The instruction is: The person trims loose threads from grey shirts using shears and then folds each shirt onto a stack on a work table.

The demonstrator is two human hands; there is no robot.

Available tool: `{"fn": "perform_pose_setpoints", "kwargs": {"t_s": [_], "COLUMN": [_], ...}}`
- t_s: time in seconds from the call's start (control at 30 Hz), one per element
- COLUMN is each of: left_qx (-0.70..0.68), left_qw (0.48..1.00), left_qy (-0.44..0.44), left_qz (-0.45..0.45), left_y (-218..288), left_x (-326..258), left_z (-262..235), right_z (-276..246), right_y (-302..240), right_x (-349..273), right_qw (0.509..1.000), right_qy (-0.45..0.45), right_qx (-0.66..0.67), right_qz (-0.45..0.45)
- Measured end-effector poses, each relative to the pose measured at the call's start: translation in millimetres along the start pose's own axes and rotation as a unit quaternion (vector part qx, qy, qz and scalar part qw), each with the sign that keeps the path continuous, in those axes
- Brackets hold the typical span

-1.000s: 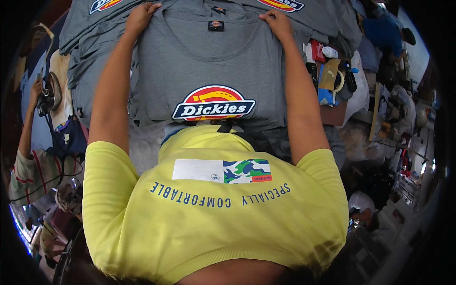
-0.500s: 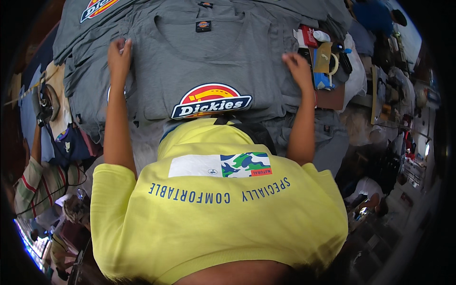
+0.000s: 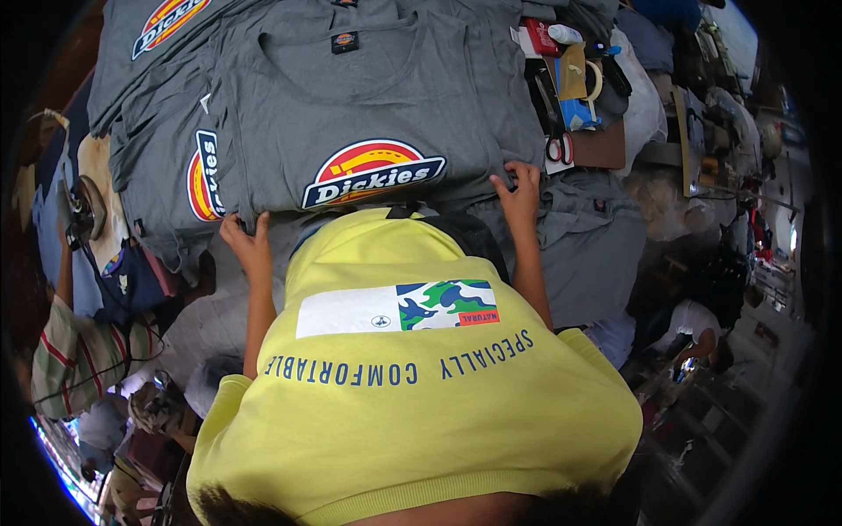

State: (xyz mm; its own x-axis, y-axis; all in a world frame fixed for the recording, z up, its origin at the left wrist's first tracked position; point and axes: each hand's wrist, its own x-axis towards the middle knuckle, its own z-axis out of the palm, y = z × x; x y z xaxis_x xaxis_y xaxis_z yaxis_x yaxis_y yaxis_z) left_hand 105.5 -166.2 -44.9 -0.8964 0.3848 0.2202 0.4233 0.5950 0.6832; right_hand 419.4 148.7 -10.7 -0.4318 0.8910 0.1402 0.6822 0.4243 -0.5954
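A folded grey T-shirt lies in front of me, its round neckline at the far end and a red, yellow and navy logo patch near the close edge. At its near left corner my left hand has thumb and fingers closed on the hem. My right hand grips the near right corner, fingers bent over the fabric. To the left, partly under this shirt, sits another grey shirt with the same kind of patch turned sideways.
More grey shirts hang at the right. Scissors, a tape roll and a red box lie by the stack's right side. A person in a striped shirt is at the left, beside an iron-like tool.
Both hands have come down from the shirt's sides toward me, to its near corners, and now hold the edge. The view has shifted slightly, and scissors show at the right.
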Motion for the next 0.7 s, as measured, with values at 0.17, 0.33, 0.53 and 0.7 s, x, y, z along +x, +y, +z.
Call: {"fn": "perform_pose_setpoints", "kwargs": {"t_s": [0.17, 0.33, 0.53, 0.7], "left_qx": [-0.180, -0.336, -0.312, -0.151], "left_qw": [0.975, 0.921, 0.915, 0.971], "left_qy": [-0.042, -0.042, -0.053, 0.010], "left_qz": [-0.126, -0.192, -0.252, -0.187], "left_y": [-18, -9, -36, -51], "left_x": [0, 6, 32, 31], "left_z": [-12, -38, -68, -30], "right_z": [-5, -21, -24, -9], "right_y": [32, 16, 41, 31], "right_x": [-3, -13, -14, -12], "right_qw": [0.983, 0.923, 0.927, 0.968], "right_qy": [-0.049, -0.063, -0.095, -0.119], "right_qx": [0.168, 0.340, 0.310, 0.178], "right_qz": [0.047, 0.165, 0.191, 0.132]}}
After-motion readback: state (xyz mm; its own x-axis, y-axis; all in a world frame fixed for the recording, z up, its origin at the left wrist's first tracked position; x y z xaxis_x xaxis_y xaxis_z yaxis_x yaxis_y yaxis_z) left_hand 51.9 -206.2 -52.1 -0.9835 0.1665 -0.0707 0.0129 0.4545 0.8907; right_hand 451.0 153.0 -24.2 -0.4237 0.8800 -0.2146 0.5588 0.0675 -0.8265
